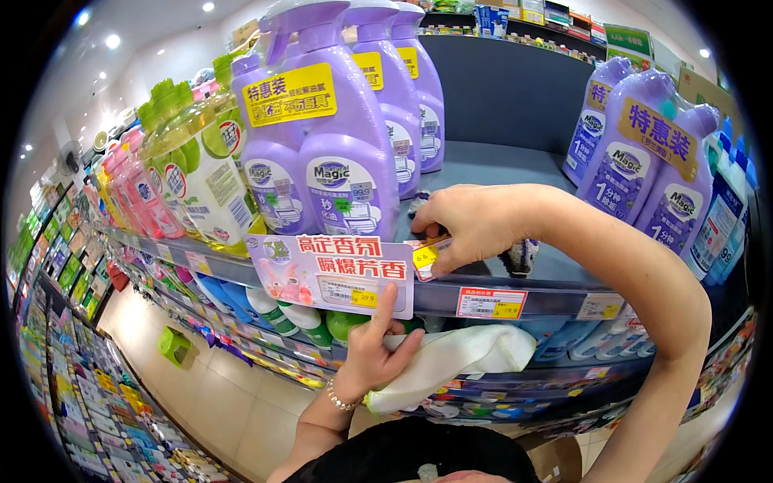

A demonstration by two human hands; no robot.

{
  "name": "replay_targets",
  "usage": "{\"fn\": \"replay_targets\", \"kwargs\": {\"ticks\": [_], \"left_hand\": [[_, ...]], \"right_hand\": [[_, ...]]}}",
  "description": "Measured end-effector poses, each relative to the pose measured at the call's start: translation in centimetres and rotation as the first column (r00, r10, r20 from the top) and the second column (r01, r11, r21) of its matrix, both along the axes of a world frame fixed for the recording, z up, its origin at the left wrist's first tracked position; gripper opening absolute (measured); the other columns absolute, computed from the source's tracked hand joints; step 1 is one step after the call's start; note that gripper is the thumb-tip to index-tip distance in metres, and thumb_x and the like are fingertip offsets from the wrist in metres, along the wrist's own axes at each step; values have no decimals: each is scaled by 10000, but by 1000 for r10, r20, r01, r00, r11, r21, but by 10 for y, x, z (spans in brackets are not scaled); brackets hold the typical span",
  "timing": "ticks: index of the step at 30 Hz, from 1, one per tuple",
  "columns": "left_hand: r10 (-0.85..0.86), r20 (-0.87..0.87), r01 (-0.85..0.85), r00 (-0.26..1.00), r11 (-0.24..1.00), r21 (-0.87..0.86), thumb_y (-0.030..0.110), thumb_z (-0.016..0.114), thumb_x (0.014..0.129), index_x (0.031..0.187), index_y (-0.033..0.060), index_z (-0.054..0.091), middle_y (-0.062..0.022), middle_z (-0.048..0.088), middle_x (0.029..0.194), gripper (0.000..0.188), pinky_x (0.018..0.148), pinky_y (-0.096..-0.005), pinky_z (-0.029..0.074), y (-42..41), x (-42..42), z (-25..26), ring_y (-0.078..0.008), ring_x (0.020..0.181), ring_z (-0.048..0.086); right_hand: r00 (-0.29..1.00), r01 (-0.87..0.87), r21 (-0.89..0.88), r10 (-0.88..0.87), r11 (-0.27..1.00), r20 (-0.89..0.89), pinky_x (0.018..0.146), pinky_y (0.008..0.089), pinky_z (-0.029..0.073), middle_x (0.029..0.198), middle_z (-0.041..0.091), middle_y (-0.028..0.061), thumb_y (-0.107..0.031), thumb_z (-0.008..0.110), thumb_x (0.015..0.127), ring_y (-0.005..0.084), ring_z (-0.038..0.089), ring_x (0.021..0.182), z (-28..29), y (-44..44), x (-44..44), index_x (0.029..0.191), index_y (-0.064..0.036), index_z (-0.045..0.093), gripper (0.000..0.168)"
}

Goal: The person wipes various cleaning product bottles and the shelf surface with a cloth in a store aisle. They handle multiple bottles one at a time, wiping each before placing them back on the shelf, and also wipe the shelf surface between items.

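My left hand [380, 350] grips a white cloth [465, 350] with yellow-green edging, which trails to the right below the shelf edge. Its raised index finger touches the lower right of a pink-and-purple promotional sign [338, 265] on the shelf front. My right hand [465, 220] is bent over the shelf lip, thumb and fingers pinching a small red-and-yellow price tag [426, 259]. Dark striped fabric [520, 258] shows beside that hand, and a similar bit lies past the fingertips; whether they are one piece is hidden. Purple cleaner spray bottles [344, 163] stand just left of it.
More purple bottles [628, 157] stand at the right of the grey shelf [501, 163]. Yellow-green detergent bottles [211, 187] line the left. Another price tag [491, 302] sits on the shelf front. A green stool [174, 346] stands on the tiled aisle floor.
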State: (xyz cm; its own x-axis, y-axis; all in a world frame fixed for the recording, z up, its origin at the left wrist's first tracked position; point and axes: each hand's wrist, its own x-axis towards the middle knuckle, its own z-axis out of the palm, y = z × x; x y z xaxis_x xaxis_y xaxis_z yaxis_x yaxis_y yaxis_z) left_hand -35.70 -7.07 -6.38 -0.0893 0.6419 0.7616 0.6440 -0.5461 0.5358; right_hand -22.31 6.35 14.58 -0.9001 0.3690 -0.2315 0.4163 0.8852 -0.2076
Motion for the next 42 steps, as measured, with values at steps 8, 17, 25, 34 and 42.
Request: {"fn": "replay_targets", "kwargs": {"ticks": [8, 17, 25, 34, 42], "left_hand": [[2, -21, -1, 1000, 1000, 27, 116, 712, 776, 1391, -62, 327, -84, 580, 588, 747, 505, -279, 462, 0, -1, 2, -199, 488, 581], [0, 8, 0, 1000, 999, 36, 103, 713, 764, 1383, -79, 330, -84, 572, 578, 750, 504, -276, 459, 5, 2, 0, -194, 476, 567], [35, 42, -35, 998, 999, -13, 78, 698, 756, 1401, -80, 289, -79, 591, 576, 780, 535, -254, 462, 1, 8, 3, -161, 500, 586], [210, 173, -225, 962, 972, 67, -37, 523, 796, 1462, 73, 282, 75, 373, 625, 716, 544, -211, 302, 9, 21, -9, -68, 566, 294], [190, 187, -229, 964, 950, 212, 145, 566, 895, 1435, 38, 336, -67, 591, 831, 596, 582, -253, 380, 28, 36, -10, -100, 655, 447]], "right_hand": [[973, 196, -41, -189, 980, 137, 767, 345, 468, 975, 632, 160, -340, 772, 648, 282, 602, 913, 7, -8, -9, 1058, 23, 583, 579], [921, 262, -173, -299, 950, -249, 714, 336, 471, 925, 633, 148, -249, 770, 675, 216, 609, 826, -15, -6, 23, 1009, 13, 593, 460], [784, 233, -297, -359, 926, -506, 687, 259, 491, 843, 642, 99, -155, 658, 846, 122, 603, 772, -12, -16, 39, 983, 19, 578, 235], [107, -114, -516, -506, 849, -856, 804, 259, 492, 999, 629, 84, -95, 743, 768, 119, 607, 907, -136, -106, 222, 1069, -23, 538, 371], [-640, -346, -870, -590, -351, 492, 502, 333, 524, 794, 638, 106, -174, 515, 875, 204, 627, 601, -642, -279, 356, 948, -44, 574, 161]]}}
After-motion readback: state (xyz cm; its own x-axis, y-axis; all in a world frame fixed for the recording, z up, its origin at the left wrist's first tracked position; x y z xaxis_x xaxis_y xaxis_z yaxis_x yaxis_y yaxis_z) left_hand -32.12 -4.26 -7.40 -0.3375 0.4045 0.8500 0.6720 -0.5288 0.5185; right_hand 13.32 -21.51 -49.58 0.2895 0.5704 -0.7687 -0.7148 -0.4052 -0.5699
